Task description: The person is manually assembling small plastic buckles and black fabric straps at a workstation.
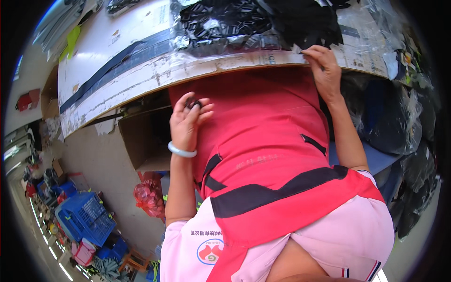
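My left hand (184,126) is raised in front of the red apron (263,122), its fingers curled around small black pieces (192,103) that look like plastic. Their exact shape is partly hidden by the fingers. At the table's near edge, my right hand (325,70) has thumb and forefinger pinched together. What sits between those fingertips is too small to make out. Just beyond it lie black fabric pieces (310,23), overlapping one another. To their left, a heap of small black plastic buckles (221,23) rests on clear plastic.
Worn cardboard covers the table (127,80), with a dark strip along it. An open cardboard box (145,136) stands beneath. Black plastic-wrapped bundles (390,117) crowd the right. Down on the left floor are a blue crate (87,216) and a red plastic bag (149,196).
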### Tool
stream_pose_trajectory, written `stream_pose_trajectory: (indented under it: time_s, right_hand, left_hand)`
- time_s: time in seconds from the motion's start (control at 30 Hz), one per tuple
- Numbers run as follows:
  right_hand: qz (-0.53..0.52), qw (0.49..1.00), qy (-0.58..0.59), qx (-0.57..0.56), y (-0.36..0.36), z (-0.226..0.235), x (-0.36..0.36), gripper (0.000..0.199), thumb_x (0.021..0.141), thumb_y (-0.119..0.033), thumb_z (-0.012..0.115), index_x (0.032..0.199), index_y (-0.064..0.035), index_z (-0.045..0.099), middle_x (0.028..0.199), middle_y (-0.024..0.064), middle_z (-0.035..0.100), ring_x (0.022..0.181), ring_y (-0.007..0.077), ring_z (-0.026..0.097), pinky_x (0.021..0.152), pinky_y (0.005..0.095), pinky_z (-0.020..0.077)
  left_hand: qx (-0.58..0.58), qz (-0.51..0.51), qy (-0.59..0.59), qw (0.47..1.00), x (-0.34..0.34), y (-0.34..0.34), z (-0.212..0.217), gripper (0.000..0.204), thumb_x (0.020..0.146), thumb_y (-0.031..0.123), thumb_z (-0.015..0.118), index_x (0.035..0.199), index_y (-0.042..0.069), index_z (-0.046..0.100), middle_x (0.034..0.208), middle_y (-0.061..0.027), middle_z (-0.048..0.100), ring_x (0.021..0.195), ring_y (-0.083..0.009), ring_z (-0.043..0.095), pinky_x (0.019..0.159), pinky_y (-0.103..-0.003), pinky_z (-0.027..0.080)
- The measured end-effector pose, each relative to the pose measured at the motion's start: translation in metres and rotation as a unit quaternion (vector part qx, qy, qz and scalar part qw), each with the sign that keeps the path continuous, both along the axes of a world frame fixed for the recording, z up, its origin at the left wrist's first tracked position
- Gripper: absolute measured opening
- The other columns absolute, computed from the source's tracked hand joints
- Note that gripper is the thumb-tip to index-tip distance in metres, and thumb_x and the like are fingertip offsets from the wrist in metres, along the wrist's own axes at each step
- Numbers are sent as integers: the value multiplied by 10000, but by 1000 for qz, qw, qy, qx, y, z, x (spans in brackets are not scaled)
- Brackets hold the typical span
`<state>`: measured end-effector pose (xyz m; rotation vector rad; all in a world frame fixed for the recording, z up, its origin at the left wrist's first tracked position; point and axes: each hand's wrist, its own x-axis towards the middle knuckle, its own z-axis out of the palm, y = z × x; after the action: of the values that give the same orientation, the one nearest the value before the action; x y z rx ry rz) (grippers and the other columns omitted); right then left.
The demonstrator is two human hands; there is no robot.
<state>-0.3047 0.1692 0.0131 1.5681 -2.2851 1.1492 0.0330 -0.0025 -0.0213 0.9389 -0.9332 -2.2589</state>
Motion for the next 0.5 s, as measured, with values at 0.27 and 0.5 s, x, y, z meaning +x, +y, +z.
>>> stream_pose_trajectory:
  time_s: [0.27,0.5]
  right_hand:
    - [147,840,-507,124,-38,68,105,153,950,-84,581,1066,-3,640,719,14,633,528,38,540,473,179,417]
    - [157,675,-699,176,-53,26,120,180,965,-181,586,914,-9,593,689,56,642,461,55,540,417,188,442]
  left_hand:
    - [-109,-93,-45,989,-50,23,19,167,933,70,622,1023,-66,658,857,-123,689,714,-182,683,649,-287,588]
    - [-256,-61,-68,963,-55,33,14,177,903,15,632,1065,-44,671,817,-51,667,708,-107,635,634,-225,515]
